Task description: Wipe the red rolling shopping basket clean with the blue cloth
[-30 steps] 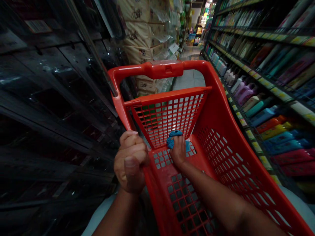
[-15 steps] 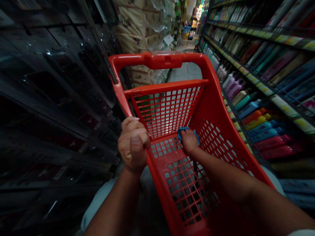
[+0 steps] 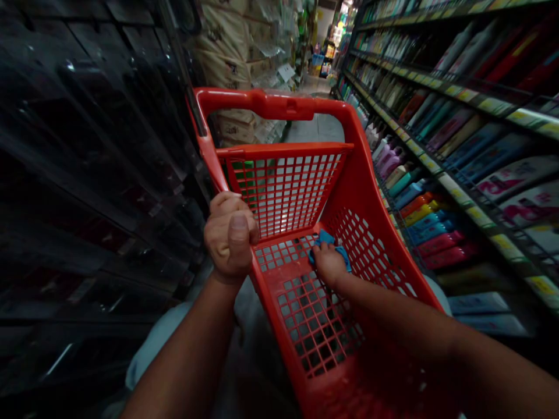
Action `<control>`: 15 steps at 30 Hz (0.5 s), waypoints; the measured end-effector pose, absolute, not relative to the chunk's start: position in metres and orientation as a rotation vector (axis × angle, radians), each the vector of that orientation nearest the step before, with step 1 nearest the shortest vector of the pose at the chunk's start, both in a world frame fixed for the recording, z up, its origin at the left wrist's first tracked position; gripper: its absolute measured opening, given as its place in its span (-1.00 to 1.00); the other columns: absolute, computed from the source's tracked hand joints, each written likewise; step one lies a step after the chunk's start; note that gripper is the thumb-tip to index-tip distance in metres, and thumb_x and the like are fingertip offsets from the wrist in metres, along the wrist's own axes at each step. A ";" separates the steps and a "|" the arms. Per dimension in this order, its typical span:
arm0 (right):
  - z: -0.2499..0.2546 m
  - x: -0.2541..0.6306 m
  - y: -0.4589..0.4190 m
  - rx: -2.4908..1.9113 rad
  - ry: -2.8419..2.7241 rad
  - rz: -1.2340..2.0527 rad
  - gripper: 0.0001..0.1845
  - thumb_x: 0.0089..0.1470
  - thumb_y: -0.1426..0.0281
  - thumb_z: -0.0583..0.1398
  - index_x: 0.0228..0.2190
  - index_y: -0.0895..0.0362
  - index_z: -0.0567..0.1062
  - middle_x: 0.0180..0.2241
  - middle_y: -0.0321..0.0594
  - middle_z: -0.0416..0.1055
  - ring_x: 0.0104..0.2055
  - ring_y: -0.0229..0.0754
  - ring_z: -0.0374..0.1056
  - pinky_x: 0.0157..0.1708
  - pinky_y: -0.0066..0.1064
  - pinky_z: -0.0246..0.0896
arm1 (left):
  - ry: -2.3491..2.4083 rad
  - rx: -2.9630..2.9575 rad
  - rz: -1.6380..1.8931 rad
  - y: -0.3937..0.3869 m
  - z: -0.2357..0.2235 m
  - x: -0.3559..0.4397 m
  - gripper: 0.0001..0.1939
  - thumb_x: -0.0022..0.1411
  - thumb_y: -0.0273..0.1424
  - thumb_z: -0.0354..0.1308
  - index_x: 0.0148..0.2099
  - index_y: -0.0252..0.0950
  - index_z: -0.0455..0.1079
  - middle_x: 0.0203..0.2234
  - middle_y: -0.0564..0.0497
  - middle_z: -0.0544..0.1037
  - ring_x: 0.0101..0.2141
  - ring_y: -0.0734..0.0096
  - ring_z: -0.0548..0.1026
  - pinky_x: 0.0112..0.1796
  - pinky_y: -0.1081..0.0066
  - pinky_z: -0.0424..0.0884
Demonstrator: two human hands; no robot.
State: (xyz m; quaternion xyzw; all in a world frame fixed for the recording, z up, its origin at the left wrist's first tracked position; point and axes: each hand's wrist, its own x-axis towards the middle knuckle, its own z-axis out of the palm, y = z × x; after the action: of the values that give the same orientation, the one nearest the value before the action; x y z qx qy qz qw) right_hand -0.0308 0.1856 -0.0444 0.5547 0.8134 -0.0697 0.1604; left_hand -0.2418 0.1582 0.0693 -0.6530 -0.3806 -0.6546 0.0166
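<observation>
My left hand (image 3: 229, 235) is closed around the left rim of a red plastic shopping trolley basket (image 3: 279, 106), with the thumb on top. My right hand (image 3: 329, 265) rests low inside the basket, near the meshed floor. Its fingers press on a crumpled blue cloth-like item (image 3: 332, 249), and part of that item is hidden beneath them. The basket has grid-patterned walls and a moulded handle at its far end, and nothing else shows inside it.
Dark glass-fronted cabinets (image 3: 87, 174) line the left side. Shelves of colourful bottles and packs (image 3: 458, 174) run along the right. Stacked beige sacks (image 3: 227, 52) stand ahead on the left of a narrow tiled aisle (image 3: 314, 128).
The basket has shifted left and up in view as the shelves slide past. The blue item shows more clearly beneath my right hand. My left hand keeps its hold on the rim.
</observation>
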 end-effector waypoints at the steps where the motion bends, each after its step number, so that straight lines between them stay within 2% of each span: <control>1: -0.041 -0.028 0.181 1.631 2.261 -0.189 -0.63 0.30 0.49 0.01 0.07 0.28 0.42 0.07 0.24 0.39 0.11 0.13 0.37 -0.05 -0.14 0.37 | -1.170 -2.016 -2.049 0.159 0.069 -0.240 -0.35 0.52 -0.20 -0.27 -0.66 -0.19 0.12 -0.75 0.12 0.23 -0.57 0.44 0.30 0.00 0.13 0.27; 2: -0.038 -0.029 0.170 1.618 2.246 -0.204 -0.63 0.27 0.50 0.05 0.07 0.29 0.42 0.06 0.24 0.40 0.09 0.13 0.39 -0.04 -0.14 0.38 | -1.161 -2.003 -2.063 0.159 0.068 -0.238 -0.35 0.52 -0.20 -0.25 -0.67 -0.19 0.12 -0.75 0.12 0.23 -0.57 0.44 0.30 0.01 0.14 0.27; 4: -0.035 -0.039 0.134 1.472 2.302 -0.310 -0.63 0.17 0.43 0.20 0.02 0.22 0.47 0.02 0.10 0.46 0.03 0.07 0.44 -0.03 -0.21 0.39 | -1.158 -1.980 -2.082 0.159 0.067 -0.235 -0.35 0.51 -0.20 -0.24 -0.67 -0.19 0.12 -0.76 0.13 0.23 -0.57 0.45 0.30 0.01 0.15 0.28; 7: -0.029 -0.053 0.085 1.046 2.467 -0.566 -0.51 -0.01 0.32 0.37 -0.02 0.13 0.49 -0.05 -0.06 0.51 -0.03 0.00 0.47 -0.06 -0.32 0.42 | -1.158 -1.968 -2.096 0.156 0.067 -0.232 -0.35 0.52 -0.21 -0.23 -0.67 -0.20 0.12 -0.75 0.13 0.23 -0.57 0.46 0.30 0.03 0.17 0.30; 9: -0.023 -0.048 0.078 0.889 2.479 -0.586 -0.49 0.00 0.34 0.37 0.01 0.13 0.48 -0.03 -0.02 0.51 -0.03 0.02 0.48 -0.08 -0.28 0.45 | -1.144 -1.976 -2.102 0.154 0.066 -0.231 -0.35 0.52 -0.20 -0.22 -0.67 -0.20 0.13 -0.75 0.14 0.24 -0.57 0.46 0.30 0.03 0.16 0.31; 12: -0.017 -0.025 0.098 1.071 2.297 -0.348 -0.53 0.05 0.49 0.29 0.03 0.20 0.49 0.04 0.16 0.47 0.00 0.09 0.49 -0.08 -0.16 0.48 | -1.120 -1.979 -2.104 0.153 0.064 -0.228 -0.34 0.52 -0.20 -0.23 -0.67 -0.21 0.13 -0.74 0.14 0.25 -0.56 0.48 0.31 0.04 0.14 0.32; 15: -0.023 -0.004 0.101 1.195 2.154 -0.253 -0.56 -0.08 0.61 0.30 -0.08 0.29 0.57 -0.02 0.29 0.50 0.01 0.25 0.48 -0.15 0.01 0.50 | -1.143 -1.953 -2.119 0.152 0.062 -0.224 -0.33 0.53 -0.18 -0.22 -0.68 -0.20 0.14 -0.74 0.15 0.24 -0.55 0.49 0.31 0.07 0.12 0.32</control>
State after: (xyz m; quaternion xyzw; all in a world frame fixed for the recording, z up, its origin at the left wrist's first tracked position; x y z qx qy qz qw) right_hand -0.0044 0.1007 -0.0235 0.4563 0.8221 -0.0967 0.3266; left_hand -0.2239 0.1525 0.0624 -0.6297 -0.3687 -0.6834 0.0207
